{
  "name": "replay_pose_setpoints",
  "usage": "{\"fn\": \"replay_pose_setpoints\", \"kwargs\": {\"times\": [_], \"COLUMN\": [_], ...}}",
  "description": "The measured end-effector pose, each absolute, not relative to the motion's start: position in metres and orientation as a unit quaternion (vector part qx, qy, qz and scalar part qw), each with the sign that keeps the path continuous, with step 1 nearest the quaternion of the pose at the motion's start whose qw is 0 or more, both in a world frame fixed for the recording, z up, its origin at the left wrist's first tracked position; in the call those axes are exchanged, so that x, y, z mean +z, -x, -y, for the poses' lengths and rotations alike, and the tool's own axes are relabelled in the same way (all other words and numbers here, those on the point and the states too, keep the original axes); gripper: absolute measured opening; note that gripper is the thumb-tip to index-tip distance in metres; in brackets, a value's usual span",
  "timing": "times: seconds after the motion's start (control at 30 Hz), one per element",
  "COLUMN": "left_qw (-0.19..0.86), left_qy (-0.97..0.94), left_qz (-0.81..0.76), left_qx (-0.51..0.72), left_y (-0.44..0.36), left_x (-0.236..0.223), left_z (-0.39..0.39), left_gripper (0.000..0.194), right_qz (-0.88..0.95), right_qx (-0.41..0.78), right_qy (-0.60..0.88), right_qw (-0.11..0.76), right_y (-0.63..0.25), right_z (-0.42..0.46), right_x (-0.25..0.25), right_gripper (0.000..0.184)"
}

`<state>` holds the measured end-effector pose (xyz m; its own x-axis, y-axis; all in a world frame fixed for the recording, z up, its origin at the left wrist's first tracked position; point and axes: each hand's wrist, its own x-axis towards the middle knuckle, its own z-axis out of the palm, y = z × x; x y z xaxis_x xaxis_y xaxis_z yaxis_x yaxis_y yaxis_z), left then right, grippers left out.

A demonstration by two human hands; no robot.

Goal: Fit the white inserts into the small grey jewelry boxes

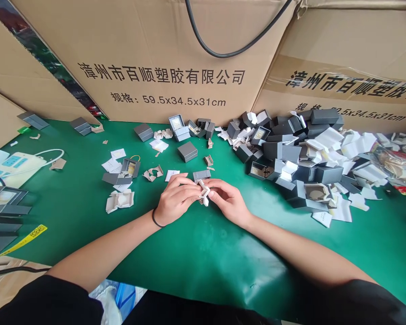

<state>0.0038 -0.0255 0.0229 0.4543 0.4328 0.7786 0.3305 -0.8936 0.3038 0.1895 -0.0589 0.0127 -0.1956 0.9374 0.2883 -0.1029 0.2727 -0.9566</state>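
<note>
My left hand (pixel 176 198) and my right hand (pixel 227 199) meet at the middle of the green table (pixel 196 253). Both pinch a small white folded card insert (pixel 204 193) between their fingertips, just above the table top. A black band circles my left wrist. A small grey box part (pixel 201 175) lies just behind the hands. Another white folded insert (pixel 119 200) rests to the left of my left hand.
A heap of grey boxes and white inserts (pixel 307 158) covers the right side. Scattered grey boxes (pixel 187 151) and paper scraps lie at the middle and left. Large cardboard cartons (pixel 155 58) wall off the back. A white power strip (pixel 13 164) and grey trays sit at far left.
</note>
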Motion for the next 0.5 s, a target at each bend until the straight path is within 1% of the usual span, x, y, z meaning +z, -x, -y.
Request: {"fn": "replay_pose_setpoints", "kwargs": {"times": [0.13, 0.23, 0.37, 0.5], "left_qw": [0.046, 0.029, 0.008, 0.014], "left_qy": [-0.856, -0.862, -0.863, -0.867], "left_qz": [-0.227, -0.216, -0.208, -0.215], "left_qx": [0.463, 0.457, 0.461, 0.45], "left_y": [-0.004, -0.003, -0.001, 0.0], "left_x": [0.022, 0.02, 0.017, 0.017], "left_z": [0.025, 0.026, 0.027, 0.026], "left_gripper": [0.013, 0.017, 0.021, 0.021], "right_qz": [0.657, 0.666, 0.659, 0.647], "right_qx": [0.419, 0.381, 0.369, 0.381], "right_qy": [0.355, 0.375, 0.39, 0.401], "right_qw": [0.516, 0.52, 0.527, 0.525], "right_y": [-0.193, -0.19, -0.184, -0.183], "right_z": [0.059, 0.066, 0.077, 0.08], "right_x": [0.014, 0.014, 0.012, 0.01], "right_gripper": [0.017, 0.017, 0.019, 0.022]}}
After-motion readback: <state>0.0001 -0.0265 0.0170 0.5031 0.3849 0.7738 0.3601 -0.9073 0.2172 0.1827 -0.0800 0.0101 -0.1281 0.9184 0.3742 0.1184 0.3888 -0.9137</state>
